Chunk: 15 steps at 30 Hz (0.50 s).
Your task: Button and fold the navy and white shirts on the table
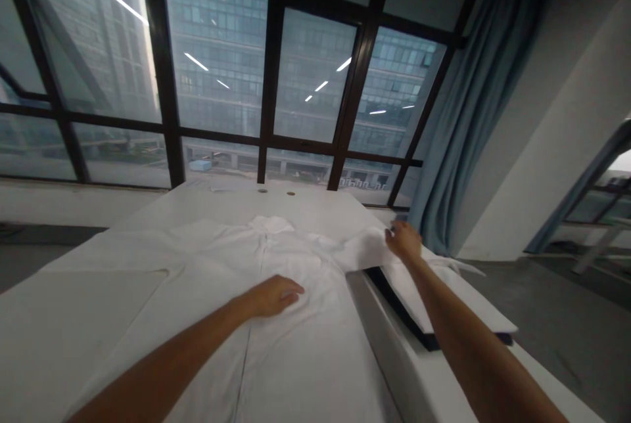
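A white collared shirt (305, 331) lies spread out on the white table, its collar (271, 224) toward the windows. My left hand (276, 295) is over the front of the shirt, fingers stretched out, thumb apart, holding nothing. Out at the right, my right hand (405, 240) has its fingers curled at the end of the shirt's right-side sleeve (362, 249) and seems to grip it. The fingertips are slightly blurred there. The other sleeve (162, 239) stretches off to the left across the table.
Under my right forearm, a white sheet-like stack (414, 305) with a dark edge rests on the table (320, 198). Two small round discs (290, 194) sit at the table's far end. Dark-framed windows stand behind, with a blue curtain (458, 114) at the right.
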Available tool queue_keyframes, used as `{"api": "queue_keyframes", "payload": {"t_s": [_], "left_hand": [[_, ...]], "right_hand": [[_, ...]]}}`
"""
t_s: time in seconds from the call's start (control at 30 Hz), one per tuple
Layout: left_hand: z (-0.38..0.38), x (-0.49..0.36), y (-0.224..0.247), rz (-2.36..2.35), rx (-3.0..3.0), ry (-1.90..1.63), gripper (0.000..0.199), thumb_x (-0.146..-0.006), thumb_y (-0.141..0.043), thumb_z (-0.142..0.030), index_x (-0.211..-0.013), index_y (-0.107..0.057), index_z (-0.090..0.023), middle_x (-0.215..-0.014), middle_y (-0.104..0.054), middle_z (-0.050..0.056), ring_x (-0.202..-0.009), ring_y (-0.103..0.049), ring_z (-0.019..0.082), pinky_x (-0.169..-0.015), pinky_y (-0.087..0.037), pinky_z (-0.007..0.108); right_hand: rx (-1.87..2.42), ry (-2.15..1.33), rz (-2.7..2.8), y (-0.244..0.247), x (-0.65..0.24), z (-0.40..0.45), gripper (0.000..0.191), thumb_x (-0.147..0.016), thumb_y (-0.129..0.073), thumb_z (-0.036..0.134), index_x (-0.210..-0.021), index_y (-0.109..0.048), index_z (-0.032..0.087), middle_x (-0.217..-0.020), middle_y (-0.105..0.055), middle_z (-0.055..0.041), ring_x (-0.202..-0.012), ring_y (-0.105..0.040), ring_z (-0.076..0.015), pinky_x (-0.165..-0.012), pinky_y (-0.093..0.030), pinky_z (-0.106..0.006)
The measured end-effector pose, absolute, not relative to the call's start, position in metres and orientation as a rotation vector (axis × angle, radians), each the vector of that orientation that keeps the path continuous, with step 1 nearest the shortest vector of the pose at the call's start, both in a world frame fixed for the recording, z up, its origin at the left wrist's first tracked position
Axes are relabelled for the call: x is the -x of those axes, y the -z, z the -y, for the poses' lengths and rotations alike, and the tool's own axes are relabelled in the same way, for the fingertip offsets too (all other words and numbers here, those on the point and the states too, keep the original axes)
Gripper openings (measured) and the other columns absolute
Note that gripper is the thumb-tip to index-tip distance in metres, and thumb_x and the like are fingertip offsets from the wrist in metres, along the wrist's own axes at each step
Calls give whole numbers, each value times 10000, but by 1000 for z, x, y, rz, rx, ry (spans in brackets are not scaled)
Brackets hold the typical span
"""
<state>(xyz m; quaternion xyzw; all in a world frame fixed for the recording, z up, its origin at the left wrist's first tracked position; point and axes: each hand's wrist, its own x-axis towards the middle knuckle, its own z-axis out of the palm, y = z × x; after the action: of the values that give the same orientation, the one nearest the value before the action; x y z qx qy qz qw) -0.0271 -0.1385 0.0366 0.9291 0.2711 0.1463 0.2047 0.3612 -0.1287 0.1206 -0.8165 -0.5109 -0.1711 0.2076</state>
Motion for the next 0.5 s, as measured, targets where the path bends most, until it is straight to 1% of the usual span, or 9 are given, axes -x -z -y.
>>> {"api": "queue_keyframes", "payload": {"t_s": [0.07, 0.13, 0.17, 0.23, 0.3, 0.33, 0.4, 0.43, 0.5], "left_hand": [[109, 66, -40, -1111, -2614, -507, 498, -934, -281, -393, -1212, -634, -177, -1263, -638, 72, -1186, -566, 176, -1063, -376, 315], [82, 116, -36, -1398, -2667, -466, 516, -917, -322, -420, -1283, -578, -163, -1361, -558, 95, -1291, -472, 207, -1112, -303, 355], [72, 142, -32, -1503, -2697, -399, 534, -902, -355, -449, -1318, -547, -175, -1421, -495, 96, -1348, -400, 232, -1139, -244, 400], [64, 188, -19, -1714, -2647, -270, 592, -897, -359, -497, -1388, -472, -186, -1493, -389, 103, -1402, -301, 271, -1144, -187, 481], [71, 215, -7, -1848, -2559, -182, 613, -915, -307, -501, -1440, -396, -196, -1534, -304, 97, -1430, -228, 272, -1133, -189, 509], [79, 220, -3, -1897, -2522, -149, 616, -922, -286, -493, -1456, -366, -197, -1545, -277, 94, -1438, -201, 269, -1127, -196, 516], [98, 217, 2, -1974, -2487, -102, 627, -925, -268, -485, -1471, -335, -185, -1557, -244, 96, -1445, -168, 278, -1112, -211, 538], [107, 210, 2, -2000, -2481, -84, 640, -918, -274, -495, -1468, -339, -173, -1558, -243, 103, -1443, -171, 292, -1098, -234, 549], [117, 198, -3, -1996, -2471, -68, 653, -899, -300, -521, -1435, -399, -162, -1538, -299, 117, -1417, -245, 319, -1055, -312, 545]], "right_hand": [[2073, 354, 1834, -113, -309, 118, 395, -907, -406, 298, -1211, -614, 156, -1269, -600, -128, -1182, -528, -235, -1051, -332, -332], [1948, 185, 2098, -95, -262, 110, 406, -927, -392, 362, -1199, -627, 174, -1272, -604, -110, -1179, -528, -228, -1047, -329, -323], [1946, 112, 2165, -82, -243, 108, 447, -924, -404, 402, -1262, -587, 173, -1314, -575, -116, -1206, -508, -242, -1054, -322, -343], [2046, -28, 2237, -55, -220, 106, 626, -890, -437, 535, -1407, -441, 181, -1447, -439, -137, -1299, -411, -312, -1077, -279, -451], [2169, -163, 2247, -32, -217, 105, 813, -846, -390, 691, -1493, -285, 209, -1552, -247, -135, -1388, -246, -378, -1082, -200, -573], [2204, -219, 2243, -24, -221, 104, 875, -824, -341, 752, -1511, -228, 224, -1578, -163, -125, -1415, -163, -390, -1079, -159, -613], [2234, -297, 2231, -16, -237, 101, 966, -776, -287, 828, -1528, -148, 237, -1594, -60, -112, -1439, -59, -378, -1081, -111, -641], [2247, -327, 2230, -16, -246, 99, 1020, -741, -319, 852, -1530, -128, 234, -1594, -47, -117, -1442, -49, -371, -1084, -113, -639], [2287, -358, 2218, -22, -261, 93, 1141, -631, -471, 873, -1522, -178, 224, -1583, -117, -142, -1431, -126, -380, -1087, -172, -615]]}}
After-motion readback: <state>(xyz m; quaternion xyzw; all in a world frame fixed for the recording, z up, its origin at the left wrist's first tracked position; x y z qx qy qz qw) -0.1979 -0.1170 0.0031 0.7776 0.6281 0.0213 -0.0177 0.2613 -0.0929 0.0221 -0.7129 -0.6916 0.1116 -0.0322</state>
